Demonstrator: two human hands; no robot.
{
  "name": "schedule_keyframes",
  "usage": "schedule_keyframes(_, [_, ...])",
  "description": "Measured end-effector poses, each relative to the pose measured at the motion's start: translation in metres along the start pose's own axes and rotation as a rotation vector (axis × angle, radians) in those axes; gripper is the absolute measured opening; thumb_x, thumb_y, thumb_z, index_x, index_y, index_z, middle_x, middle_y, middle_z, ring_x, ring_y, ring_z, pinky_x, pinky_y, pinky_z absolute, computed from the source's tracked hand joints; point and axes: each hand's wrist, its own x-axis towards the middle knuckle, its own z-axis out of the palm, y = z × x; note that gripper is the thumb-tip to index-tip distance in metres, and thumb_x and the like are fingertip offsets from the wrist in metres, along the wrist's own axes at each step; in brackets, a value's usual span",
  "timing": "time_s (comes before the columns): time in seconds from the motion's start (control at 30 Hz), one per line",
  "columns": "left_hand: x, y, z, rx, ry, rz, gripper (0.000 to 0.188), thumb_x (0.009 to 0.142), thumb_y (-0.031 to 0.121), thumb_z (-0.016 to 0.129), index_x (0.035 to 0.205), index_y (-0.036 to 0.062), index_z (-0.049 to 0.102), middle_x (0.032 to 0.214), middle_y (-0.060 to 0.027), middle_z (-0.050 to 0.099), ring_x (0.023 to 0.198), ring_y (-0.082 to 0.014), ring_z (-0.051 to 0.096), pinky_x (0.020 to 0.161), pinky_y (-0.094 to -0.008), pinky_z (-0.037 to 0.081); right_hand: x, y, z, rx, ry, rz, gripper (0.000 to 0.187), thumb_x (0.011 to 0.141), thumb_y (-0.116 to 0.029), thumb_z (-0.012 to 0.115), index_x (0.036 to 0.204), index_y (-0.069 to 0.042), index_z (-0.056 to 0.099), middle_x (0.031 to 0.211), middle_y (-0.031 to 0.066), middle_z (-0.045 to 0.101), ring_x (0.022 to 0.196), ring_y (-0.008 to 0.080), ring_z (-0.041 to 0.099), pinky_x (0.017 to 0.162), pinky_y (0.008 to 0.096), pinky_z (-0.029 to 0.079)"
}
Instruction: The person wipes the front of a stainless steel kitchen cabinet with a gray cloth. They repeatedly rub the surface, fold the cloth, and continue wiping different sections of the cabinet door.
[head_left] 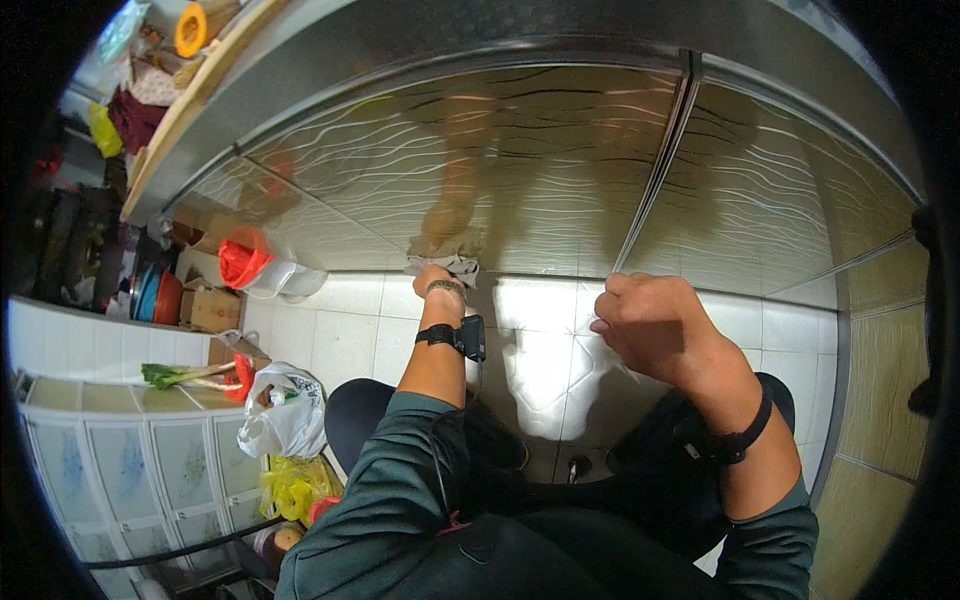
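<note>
Head view, looking down along 2 forearms toward a steel cabinet door (520, 170) with an embossed wave pattern. The left hand (437, 280) reaches to the door's lower edge and presses a crumpled grey cloth (447, 262) against it; the cloth lies just beyond the fingers, which are hidden under the wrist and hand, so whether they are curled or flat cannot be told. The cloth is bunched, its longer axis running roughly along the door's bottom edge, pointing no clear way. The right hand (655, 325) sits nearer the viewer, below the door's vertical seam (655, 165), fingers curled together, apparently pinching a thin pale sheet. A white plastic bag (285, 415) rests well left of the door.
</note>
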Motion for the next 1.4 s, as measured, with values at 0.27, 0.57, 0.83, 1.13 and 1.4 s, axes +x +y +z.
schedule_keyframes(0.27, [-0.106,0.027,-0.116,-2.061,0.533,-0.262,0.044,0.103,0.007,0.066,0.140,-0.0159,0.067,0.131,-0.0221,0.078,0.097,-0.0324,0.076,0.076,-0.0493,0.062,0.000,-0.017,-0.026,-0.014,-0.114,-0.003,0.023,0.106,-0.028,0.083,0.100,-0.006,0.084,0.105,0.0158,0.079,0.098,0.0406,0.080,0.085,0.0534,0.066])
schedule_keyframes(0.57, [-0.199,0.019,-0.262,-2.038,0.717,0.302,0.026,0.102,0.007,0.065,0.120,-0.0105,0.062,0.118,-0.0237,0.077,0.090,-0.0331,0.082,0.078,-0.0478,0.069,-0.006,-0.013,-0.024,-0.060,-0.079,-0.023,0.024,0.103,-0.028,0.086,0.100,-0.005,0.084,0.105,0.0151,0.079,0.097,0.0412,0.080,0.084,0.0544,0.066])
schedule_keyframes(0.83, [-0.238,0.008,-0.360,-2.100,0.796,0.525,0.026,0.100,0.011,0.069,0.116,-0.0088,0.069,0.108,-0.0166,0.079,0.084,-0.0282,0.079,0.072,-0.0455,0.065,-0.009,-0.009,-0.018,-0.056,-0.049,-0.041,0.024,0.102,-0.028,0.086,0.098,-0.005,0.084,0.105,0.0153,0.079,0.097,0.0418,0.081,0.084,0.0550,0.066])
schedule_keyframes(1.13, [-0.214,0.012,-0.302,-1.993,0.852,0.337,0.027,0.112,0.015,0.065,0.127,-0.0072,0.069,0.118,-0.0134,0.076,0.092,-0.0264,0.076,0.076,-0.0460,0.066,0.000,-0.015,-0.016,-0.035,-0.051,-0.042,0.023,0.104,-0.026,0.083,0.092,-0.006,0.080,0.098,0.0138,0.076,0.092,0.0400,0.078,0.080,0.0539,0.063])
schedule_keyframes(1.4, [-0.129,0.015,-0.189,-2.006,0.804,-0.050,0.053,0.122,0.019,0.060,0.167,-0.0057,0.047,0.156,-0.0243,0.069,0.122,-0.0366,0.076,0.095,-0.0493,0.064,0.007,-0.017,-0.012,-0.010,-0.099,-0.036,0.020,0.103,-0.024,0.085,0.095,-0.006,0.080,0.101,0.0145,0.077,0.096,0.0401,0.078,0.083,0.0528,0.064])
